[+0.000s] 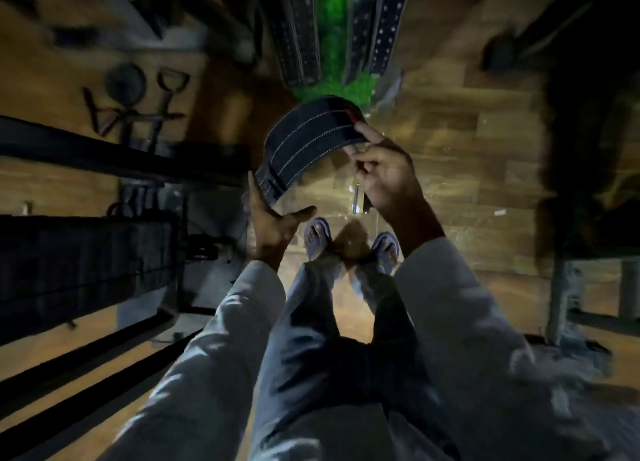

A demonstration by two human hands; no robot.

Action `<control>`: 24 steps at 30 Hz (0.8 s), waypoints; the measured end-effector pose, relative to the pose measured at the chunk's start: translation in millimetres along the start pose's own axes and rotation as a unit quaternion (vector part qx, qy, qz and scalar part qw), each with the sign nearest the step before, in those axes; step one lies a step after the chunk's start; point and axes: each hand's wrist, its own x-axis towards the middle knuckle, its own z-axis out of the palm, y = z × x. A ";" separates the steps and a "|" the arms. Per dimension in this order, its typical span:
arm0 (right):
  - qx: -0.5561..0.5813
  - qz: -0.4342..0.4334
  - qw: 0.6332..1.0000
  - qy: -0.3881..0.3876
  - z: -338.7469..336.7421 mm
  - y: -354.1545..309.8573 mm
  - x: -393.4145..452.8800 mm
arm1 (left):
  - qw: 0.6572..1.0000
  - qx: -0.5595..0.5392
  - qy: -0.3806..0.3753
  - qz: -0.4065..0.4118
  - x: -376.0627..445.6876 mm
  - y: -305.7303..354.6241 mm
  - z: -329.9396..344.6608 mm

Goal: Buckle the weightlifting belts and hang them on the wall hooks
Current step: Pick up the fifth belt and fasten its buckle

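Surroundings were dim and motion-blurred; a wood-plank floor (460, 138) was seen below, glossy with a light patch near the feet; two sandalled feet (317, 233) were visible between the forearms, trouser legs below them. Dark bars and a black padded piece of equipment (79, 263) were seen on the left side; metal cable handles (138, 104) were lying on the floor further out on that side, exact count not readable through blur. A dark frame with grey posts (568, 287) was seen on the right. A strip of green turf-like surface (334, 45) was seen at top centre; four hanging belts (298, 34) were counted against it, two each side, dark with rows of punched holes and pale stitched edges.

One belt (308, 142) was held up in front at mid-frame, well clear of the hung ones; it was wide, dark, curved into an arc, with three pale stitch lines along its length and a small red patch near the far end. The left hand (273, 225) was gripping the near end, thumb splayed out. The right hand (384, 173) was pinching the far end, fingers curled round the edge; a thin metal piece (356, 197), probably the buckle, was seen hanging under that grip.
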 end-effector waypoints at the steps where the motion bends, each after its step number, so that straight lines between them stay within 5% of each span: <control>1: 0.033 -0.007 0.999 -0.003 12.8 -6.6 -19.2 | 1.000 -0.002 -0.005 -0.004 -3.8 20.6 -8.7; 8: 0.110 -0.045 0.993 -0.016 75.1 -53.0 -103.1 | 0.981 -0.141 -0.122 0.053 -19.7 137.6 -38.1; 18: 0.059 -0.190 0.977 -0.080 128.7 -140.3 -169.0 | 0.968 -0.122 -0.199 0.089 -43.5 287.1 -24.1; 24: -0.195 -0.194 0.955 -0.108 154.0 -167.4 -205.7 | 0.915 -0.272 -0.294 -0.049 -60.0 380.7 -28.3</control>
